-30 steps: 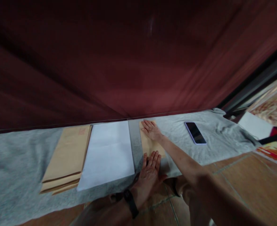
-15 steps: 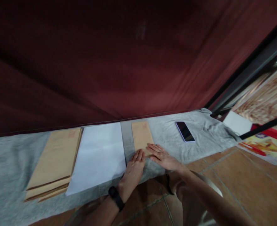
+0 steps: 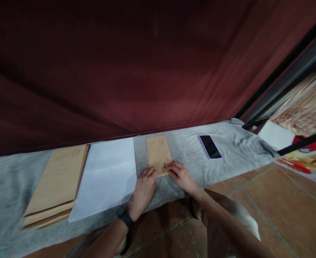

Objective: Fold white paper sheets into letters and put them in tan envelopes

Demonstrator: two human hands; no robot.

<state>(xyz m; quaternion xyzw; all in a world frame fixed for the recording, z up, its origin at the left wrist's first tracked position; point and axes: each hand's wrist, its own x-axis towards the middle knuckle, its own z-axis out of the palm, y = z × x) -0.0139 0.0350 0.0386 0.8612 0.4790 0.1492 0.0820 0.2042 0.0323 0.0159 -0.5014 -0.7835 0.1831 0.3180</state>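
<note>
Both hands at the near end of a small brown envelope lying on a grey cloth.

A dark red curtain [image 3: 147,71] fills the far half of the view; below it the grey cloth [image 3: 227,157] runs left to right over the tiled floor [image 3: 268,211]. On the cloth, from the left: a stack of brown envelopes [image 3: 58,179], a white sheet [image 3: 106,175] just beside it, the small envelope [image 3: 158,152] near the middle, and a phone [image 3: 210,146] well apart to the right. The left hand [image 3: 144,184], a black band [image 3: 125,218] at its wrist, lies flat and open with fingertips touching the envelope's near left corner. The right hand [image 3: 180,173] has its fingers curled at the near right corner; whether they pinch the edge cannot be told.
</note>
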